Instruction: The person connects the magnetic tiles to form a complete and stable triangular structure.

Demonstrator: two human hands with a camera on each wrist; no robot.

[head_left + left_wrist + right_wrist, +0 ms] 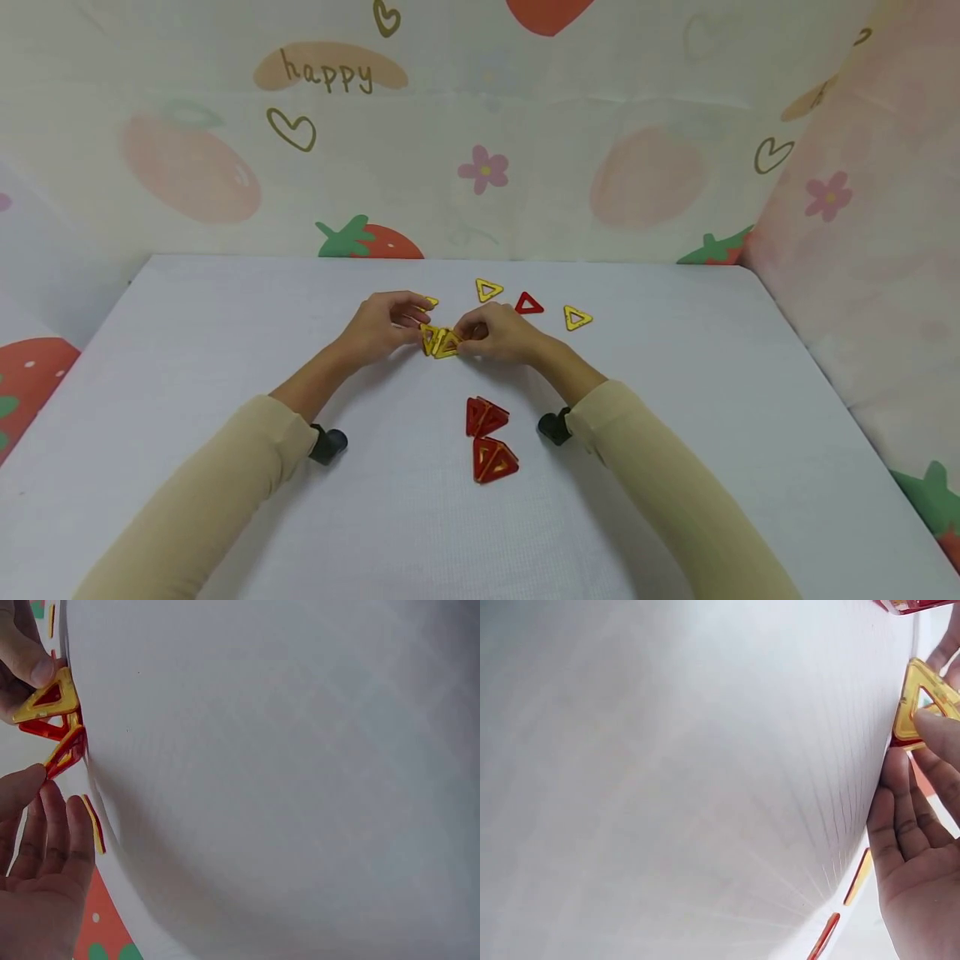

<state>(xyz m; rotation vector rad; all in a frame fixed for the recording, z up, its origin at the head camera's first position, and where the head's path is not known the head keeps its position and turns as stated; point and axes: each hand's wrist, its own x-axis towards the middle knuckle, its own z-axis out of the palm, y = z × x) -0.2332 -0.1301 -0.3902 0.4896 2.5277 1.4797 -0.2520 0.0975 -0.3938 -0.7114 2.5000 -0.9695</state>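
Note:
Between the two hands stands a small cluster of hollow triangular tiles (pixel 431 339), joined at their edges, yellow and red. My left hand (pixel 384 329) pinches a red-edged triangle tile (pixel 67 754) between thumb and fingers at the left side of the cluster. At the right side, my right hand (pixel 498 332) pinches a yellow triangle tile (pixel 909 705), thumb against its face. Two red pyramid-like pieces made of triangle tiles, a farther one (pixel 486 417) and a nearer one (pixel 495 461), stand close together toward me. The back of the cluster is hidden.
Beyond the hands lie loose triangle tiles: a yellow one (pixel 489 290), a red one (pixel 529 304), another yellow one (pixel 577 317), and a yellow one (pixel 431 302) partly behind the left hand. The white table (pixel 225 350) ends at a printed backdrop (pixel 555 108).

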